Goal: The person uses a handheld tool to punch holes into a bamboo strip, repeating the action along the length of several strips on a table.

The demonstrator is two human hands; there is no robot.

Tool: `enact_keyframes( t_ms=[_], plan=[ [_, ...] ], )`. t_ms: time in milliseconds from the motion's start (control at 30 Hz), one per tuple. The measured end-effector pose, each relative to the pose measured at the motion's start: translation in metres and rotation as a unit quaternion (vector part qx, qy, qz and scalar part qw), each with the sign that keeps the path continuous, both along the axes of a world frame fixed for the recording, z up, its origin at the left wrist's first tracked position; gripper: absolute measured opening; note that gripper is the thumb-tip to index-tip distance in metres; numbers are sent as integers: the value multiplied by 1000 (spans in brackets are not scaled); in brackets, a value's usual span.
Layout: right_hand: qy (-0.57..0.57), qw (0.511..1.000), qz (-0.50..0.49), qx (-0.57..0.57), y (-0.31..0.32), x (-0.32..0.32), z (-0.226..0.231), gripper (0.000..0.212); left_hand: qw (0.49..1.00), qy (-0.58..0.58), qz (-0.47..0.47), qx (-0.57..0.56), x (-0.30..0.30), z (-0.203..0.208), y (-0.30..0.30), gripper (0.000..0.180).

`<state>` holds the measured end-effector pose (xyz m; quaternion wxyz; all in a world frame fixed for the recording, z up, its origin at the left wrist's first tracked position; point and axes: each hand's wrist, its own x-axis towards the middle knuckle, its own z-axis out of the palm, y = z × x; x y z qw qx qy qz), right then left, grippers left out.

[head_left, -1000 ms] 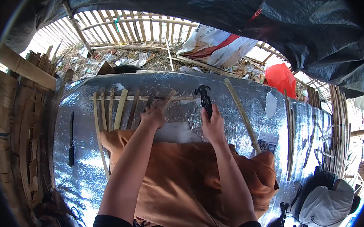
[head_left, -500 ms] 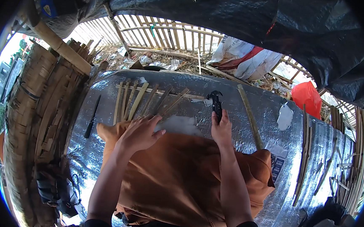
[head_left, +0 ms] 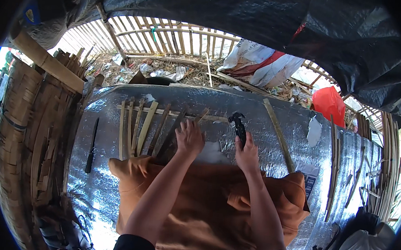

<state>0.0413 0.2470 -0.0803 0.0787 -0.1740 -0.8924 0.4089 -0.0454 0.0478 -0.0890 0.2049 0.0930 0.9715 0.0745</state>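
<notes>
Outdoors, the person leans over a silver foil sheet (head_left: 274, 130) spread as a work surface, with an orange cloth (head_left: 204, 209) laid across its near part under both forearms. The left hand (head_left: 189, 138) rests palm down, fingers loosely spread, on the near ends of a row of bamboo slats (head_left: 144, 128); these lie side by side on the foil just beyond the cloth's far edge, crossed at their far ends by one thin strip. The right hand (head_left: 247, 154) is closed in a fist around the handle of a black tool (head_left: 238, 124), whose head points away from the person, just right of the slats. A dark knife (head_left: 91, 146) lies alone on the foil, well to the left. A long bamboo pole (head_left: 279, 135) runs diagonally to the right of the tool. Farther right, more bamboo strips (head_left: 333, 167) lie on the foil, and a red plastic bag (head_left: 328, 103) sits beyond its far edge.
</notes>
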Motion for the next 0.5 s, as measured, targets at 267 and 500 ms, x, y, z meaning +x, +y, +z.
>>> enact_keyframes(
  t_ms=[267, 500],
  plan=[
    [-102, 993, 53, 38, -14, -41, 9, 37, 966, 246, 79, -17, -16, -69, -26, 83],
    [-6, 999, 32, 32, -19, -35, -23, 26, 966, 242, 85, -42, -21, -79, -19, 75]
  ],
)
